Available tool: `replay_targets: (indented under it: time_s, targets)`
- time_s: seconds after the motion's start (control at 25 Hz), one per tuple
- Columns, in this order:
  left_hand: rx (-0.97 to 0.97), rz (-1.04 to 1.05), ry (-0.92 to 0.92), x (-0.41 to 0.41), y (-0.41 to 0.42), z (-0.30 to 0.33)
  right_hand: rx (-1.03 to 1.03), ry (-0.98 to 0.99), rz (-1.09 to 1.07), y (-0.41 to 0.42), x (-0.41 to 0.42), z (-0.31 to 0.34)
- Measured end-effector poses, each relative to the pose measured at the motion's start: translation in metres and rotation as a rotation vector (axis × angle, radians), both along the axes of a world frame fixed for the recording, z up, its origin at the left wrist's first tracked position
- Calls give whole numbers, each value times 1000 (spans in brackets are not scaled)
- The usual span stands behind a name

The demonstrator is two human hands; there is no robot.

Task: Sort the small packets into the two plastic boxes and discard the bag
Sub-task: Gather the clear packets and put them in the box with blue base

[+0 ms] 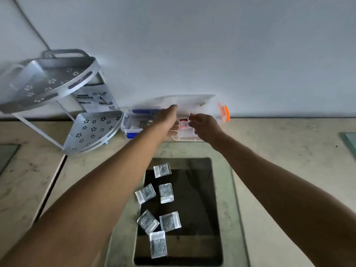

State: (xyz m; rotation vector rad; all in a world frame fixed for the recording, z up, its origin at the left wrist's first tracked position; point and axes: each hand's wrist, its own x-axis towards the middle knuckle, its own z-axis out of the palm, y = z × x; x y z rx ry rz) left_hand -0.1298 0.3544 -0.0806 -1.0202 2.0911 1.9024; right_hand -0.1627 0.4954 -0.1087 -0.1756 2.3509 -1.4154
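Note:
Two clear plastic boxes stand against the wall. One has blue latches (pixel 133 124); the other has orange latches (pixel 187 134) and its lid (pixel 192 102) stands open against the wall. My left hand (pixel 167 121) grips the left side of the orange-latched box, with one finger raised to the lid. My right hand (pixel 204 126) hovers over that box's compartments, its fingertips pinched on a small packet (pixel 190 116). Several clear small packets (pixel 165 192) lie loose on a dark glass panel (pixel 196 199) near me. No bag is in view.
A two-tier perforated metal corner shelf (pixel 92 130) stands at the left with a printed card (pixel 96 99) behind it. The beige stone counter (pixel 279 160) runs to the wall. A glass edge (pixel 349 140) shows at the far right.

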Motion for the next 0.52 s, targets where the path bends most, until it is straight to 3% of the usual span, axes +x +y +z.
replay_targets:
  time_s: [0.16, 0.52]
  targets:
    - [50, 78, -47, 105, 9, -29, 33, -42, 43, 5, 90, -21]
    - [200, 208, -260, 290, 26, -107, 340, -129, 283, 28, 266, -90]
